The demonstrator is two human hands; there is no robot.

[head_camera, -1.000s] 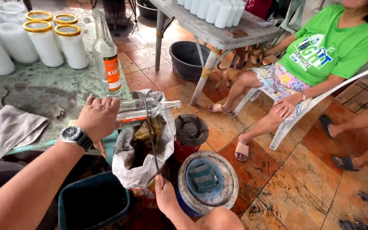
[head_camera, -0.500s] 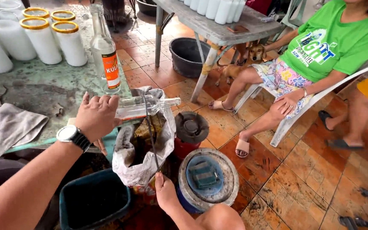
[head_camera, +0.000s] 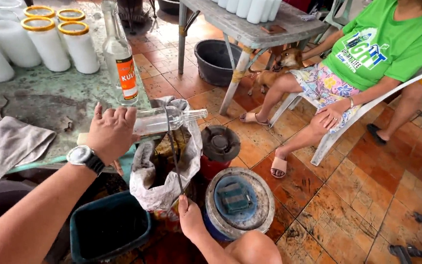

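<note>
Head view: the left hand [head_camera: 111, 132], a wristwatch [head_camera: 85, 157] on its wrist, reaches forward from the lower left with fingers curled over the base of a clear glass bottle [head_camera: 167, 120], its grip closed on it; the bottle lies horizontal at the edge of the desk [head_camera: 40, 105], neck pointing right, above the mouth of an open grey sack [head_camera: 164, 161]. The right hand [head_camera: 190, 216] rises from below, its grip closed on the lower end of a thin dark string [head_camera: 173, 151] that runs taut up to the bottle and loops around it. On the mottled green desk stand one upright clear bottle with an orange label [head_camera: 119, 56], two white cylinders with yellow rims [head_camera: 62, 41] and one crumpled grey cloth [head_camera: 7, 146]. On the tiled floor sit one dark blue bin [head_camera: 108, 227] and one round metal can [head_camera: 240, 203]. A seated person in a green shirt [head_camera: 382, 46] occupies a white plastic chair.
</note>
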